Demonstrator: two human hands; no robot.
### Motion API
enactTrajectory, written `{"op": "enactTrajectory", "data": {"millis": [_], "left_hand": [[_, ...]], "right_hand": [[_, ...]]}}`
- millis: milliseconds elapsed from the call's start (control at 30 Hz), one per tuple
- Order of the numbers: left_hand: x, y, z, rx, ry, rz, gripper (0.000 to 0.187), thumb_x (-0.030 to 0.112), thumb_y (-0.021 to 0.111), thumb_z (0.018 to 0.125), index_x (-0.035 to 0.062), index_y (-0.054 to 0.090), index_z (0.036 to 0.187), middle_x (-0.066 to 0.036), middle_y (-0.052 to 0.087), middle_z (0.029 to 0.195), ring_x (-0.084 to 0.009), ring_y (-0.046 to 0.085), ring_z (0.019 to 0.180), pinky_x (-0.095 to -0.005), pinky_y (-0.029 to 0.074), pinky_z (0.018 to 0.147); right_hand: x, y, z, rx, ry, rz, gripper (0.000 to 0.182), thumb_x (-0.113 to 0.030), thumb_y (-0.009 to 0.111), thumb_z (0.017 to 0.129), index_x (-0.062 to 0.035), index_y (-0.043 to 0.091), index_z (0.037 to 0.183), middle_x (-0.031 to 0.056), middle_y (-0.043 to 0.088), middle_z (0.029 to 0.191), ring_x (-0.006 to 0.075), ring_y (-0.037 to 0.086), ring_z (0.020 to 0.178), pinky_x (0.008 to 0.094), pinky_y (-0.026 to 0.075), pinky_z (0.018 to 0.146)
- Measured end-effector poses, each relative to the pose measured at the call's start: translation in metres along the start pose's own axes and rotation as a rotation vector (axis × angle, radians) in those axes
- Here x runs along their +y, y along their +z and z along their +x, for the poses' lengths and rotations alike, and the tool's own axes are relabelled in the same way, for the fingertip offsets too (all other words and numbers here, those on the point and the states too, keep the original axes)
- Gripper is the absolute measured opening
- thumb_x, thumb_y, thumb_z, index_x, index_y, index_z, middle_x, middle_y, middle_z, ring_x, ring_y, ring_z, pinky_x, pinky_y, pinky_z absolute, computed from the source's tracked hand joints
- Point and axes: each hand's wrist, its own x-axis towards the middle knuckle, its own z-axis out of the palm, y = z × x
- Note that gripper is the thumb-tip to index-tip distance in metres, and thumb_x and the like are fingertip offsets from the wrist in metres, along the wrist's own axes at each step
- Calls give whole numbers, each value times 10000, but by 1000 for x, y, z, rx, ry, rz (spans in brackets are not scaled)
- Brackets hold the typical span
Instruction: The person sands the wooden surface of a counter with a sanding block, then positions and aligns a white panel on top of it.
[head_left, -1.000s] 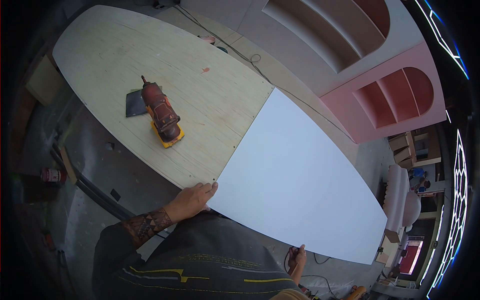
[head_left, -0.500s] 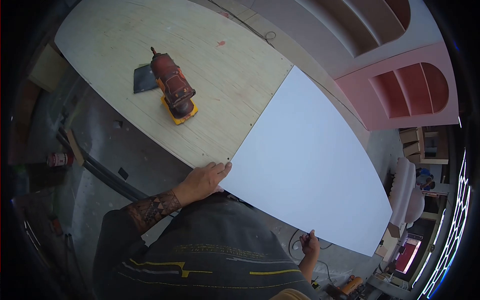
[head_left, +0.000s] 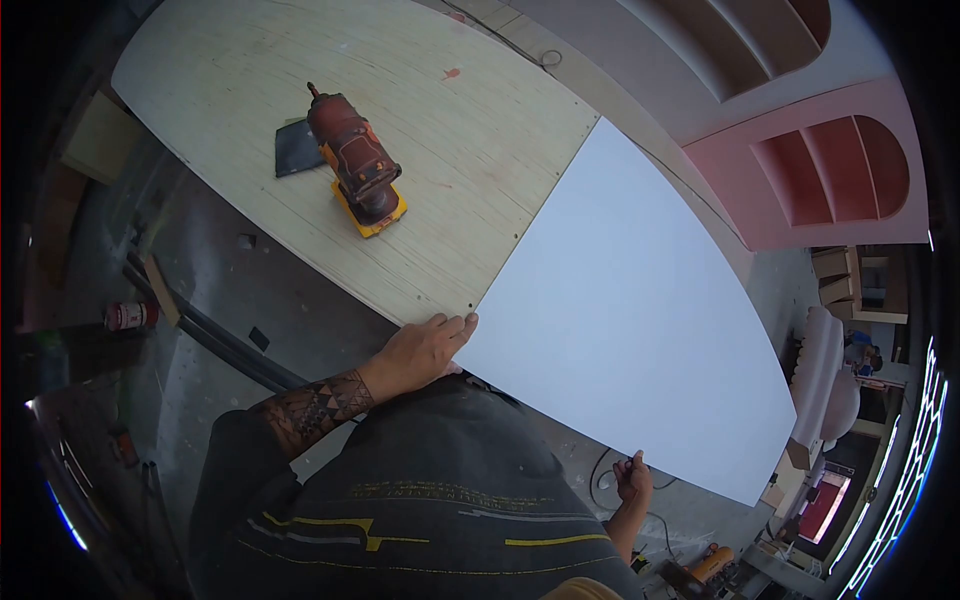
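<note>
My left hand [head_left: 425, 348] is closed over the near edge at the seam between a pale plywood board [head_left: 440, 230] and a white panel [head_left: 630, 310]. Its fingers lie on top, with the thumb at the edge below. At the white panel's near edge, toward its right end, my right hand [head_left: 633, 482] is curled with the fingertips pinched together. Something small and dark shows between those fingers, too small to name. On the plywood lies a worn red-brown cordless driver [head_left: 355, 160] with a yellow base, partly over a dark flat piece [head_left: 297, 148].
Pink shelving with an arched opening [head_left: 830, 170] stands beyond the panel. Dark hoses or pipes [head_left: 235, 355] and a red can [head_left: 130, 316] are on the floor at left. Cables and an orange-yellow tool [head_left: 712, 565] lie below my right hand.
The whole view has shifted slightly, so the boards appear a little higher and further right. Both hands keep their places along the edge, and the driver lies as before.
</note>
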Motion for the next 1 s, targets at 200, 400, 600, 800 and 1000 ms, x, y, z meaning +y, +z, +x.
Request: {"op": "enactTrajectory", "data": {"millis": [200,400,600,800,1000], "left_hand": [[8,0,6,18,-4,31,942,239,948,745,-29,523,1541,-140,624,1155,-330,647,1061,-436,590,815],[-9,15,4,41,42,35,1062,175,999,645,-34,512,1566,-146,628,1130,-353,652,1025,-463,566,841],[-23,11,5,-11,109,30,1083,138,1000,635,-30,500,1581,-149,627,1120,-356,667,1010,-451,570,840],[-25,12,12,-31,138,33,1060,122,987,657,-21,495,1584,-149,634,1112,-350,680,987,-449,581,805],[0,-3,6,-3,78,57,901,221,931,773,-19,526,1541,-119,628,1110,-310,661,1012,-429,596,792]], "right_hand": [[-10,-1,-2,32,90,-229,541,-472,701,1059,63,665,1120,150,682,839,381,783,802,507,689,698],[-40,30,-19,182,107,-447,599,-497,693,1053,93,731,960,208,782,859,331,792,725,470,683,647],[1,43,-9,257,2,106,456,-327,814,1005,107,700,1085,205,760,919,348,787,787,484,700,689],[9,44,-6,287,56,306,455,-307,820,1002,104,676,1134,207,731,1046,337,770,905,474,707,772],[18,32,13,291,-18,315,351,-257,775,1040,53,688,1179,157,731,1032,296,751,944,420,694,825]]}}
